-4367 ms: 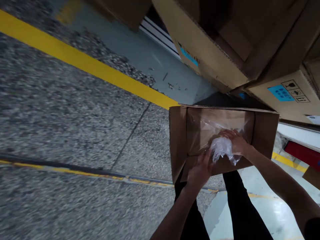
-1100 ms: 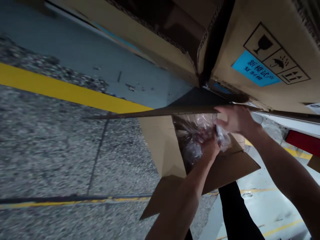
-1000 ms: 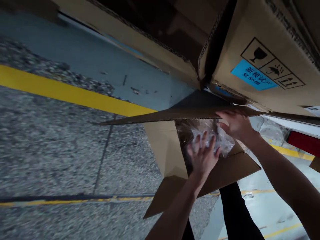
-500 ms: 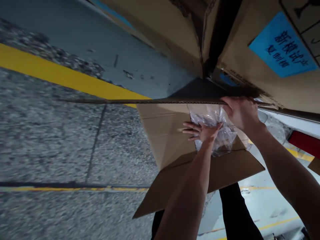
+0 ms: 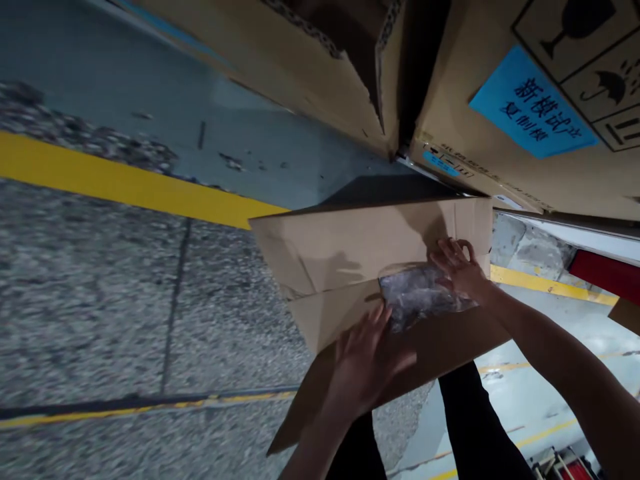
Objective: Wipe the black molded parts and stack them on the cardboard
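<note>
Before my legs is an unfolded cardboard box (image 5: 360, 247) with its large flaps spread apart. Clear crinkled plastic wrap (image 5: 415, 293) lies inside it. My left hand (image 5: 363, 357) is over the near flap, just left of the plastic, fingers spread and holding nothing. Near the right end of the box, my right hand (image 5: 460, 267) rests with parted fingers at the far flap and the edge of the plastic. What the plastic covers, if anything, cannot be made out.
Large cartons stand beyond the box; one carton (image 5: 500, 113) bears a blue label (image 5: 535, 103). A yellow floor line (image 5: 125, 187) crosses the rough grey floor at left. A red object (image 5: 605, 277) lies at the right edge.
The far flap has tilted outward, showing its inner face. My right hand has left its upper edge and come down inside; my left hand has drawn back from the plastic toward me.
</note>
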`<move>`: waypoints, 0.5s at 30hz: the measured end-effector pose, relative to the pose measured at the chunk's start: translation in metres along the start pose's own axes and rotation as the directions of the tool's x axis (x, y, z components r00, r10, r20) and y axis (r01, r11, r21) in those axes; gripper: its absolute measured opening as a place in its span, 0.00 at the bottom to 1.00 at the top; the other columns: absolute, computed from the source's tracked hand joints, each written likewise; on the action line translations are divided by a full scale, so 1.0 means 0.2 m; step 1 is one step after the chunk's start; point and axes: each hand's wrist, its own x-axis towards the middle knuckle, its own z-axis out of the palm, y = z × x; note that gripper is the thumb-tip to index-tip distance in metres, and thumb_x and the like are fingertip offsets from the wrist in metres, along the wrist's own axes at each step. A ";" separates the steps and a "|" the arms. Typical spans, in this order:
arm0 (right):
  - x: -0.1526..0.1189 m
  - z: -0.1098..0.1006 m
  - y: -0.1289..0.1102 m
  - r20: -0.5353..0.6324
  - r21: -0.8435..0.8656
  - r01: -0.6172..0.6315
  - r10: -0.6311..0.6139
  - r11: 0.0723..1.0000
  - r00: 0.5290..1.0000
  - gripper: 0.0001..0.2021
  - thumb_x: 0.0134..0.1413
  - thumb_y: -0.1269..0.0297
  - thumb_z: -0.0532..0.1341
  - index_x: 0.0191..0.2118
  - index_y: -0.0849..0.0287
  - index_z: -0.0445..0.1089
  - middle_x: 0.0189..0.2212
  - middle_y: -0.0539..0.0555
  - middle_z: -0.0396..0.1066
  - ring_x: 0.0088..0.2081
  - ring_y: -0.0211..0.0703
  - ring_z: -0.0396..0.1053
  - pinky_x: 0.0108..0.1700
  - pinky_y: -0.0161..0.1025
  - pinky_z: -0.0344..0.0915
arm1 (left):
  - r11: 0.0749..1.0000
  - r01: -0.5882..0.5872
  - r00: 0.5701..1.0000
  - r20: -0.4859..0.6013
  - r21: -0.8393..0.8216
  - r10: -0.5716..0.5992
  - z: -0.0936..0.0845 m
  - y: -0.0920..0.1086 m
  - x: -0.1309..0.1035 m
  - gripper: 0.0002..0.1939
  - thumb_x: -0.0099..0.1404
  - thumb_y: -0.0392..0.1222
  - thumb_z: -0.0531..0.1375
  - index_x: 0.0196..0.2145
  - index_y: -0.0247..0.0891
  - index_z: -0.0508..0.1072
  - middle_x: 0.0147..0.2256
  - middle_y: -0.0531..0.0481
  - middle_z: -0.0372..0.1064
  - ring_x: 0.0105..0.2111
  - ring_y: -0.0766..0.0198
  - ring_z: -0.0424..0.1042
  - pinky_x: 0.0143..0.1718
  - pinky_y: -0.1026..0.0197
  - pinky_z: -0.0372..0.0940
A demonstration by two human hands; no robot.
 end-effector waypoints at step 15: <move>0.05 -0.20 0.11 0.043 0.121 0.007 -0.013 0.993 0.999 0.27 0.69 0.59 0.57 0.71 0.53 0.62 0.75 0.56 0.52 0.73 0.56 0.51 0.71 0.61 0.55 | 0.962 -0.060 0.997 0.055 0.268 0.047 -0.15 -0.16 -0.22 0.24 0.73 0.47 0.55 0.64 0.52 0.73 0.65 0.45 0.68 0.64 0.42 0.68 0.72 0.31 0.48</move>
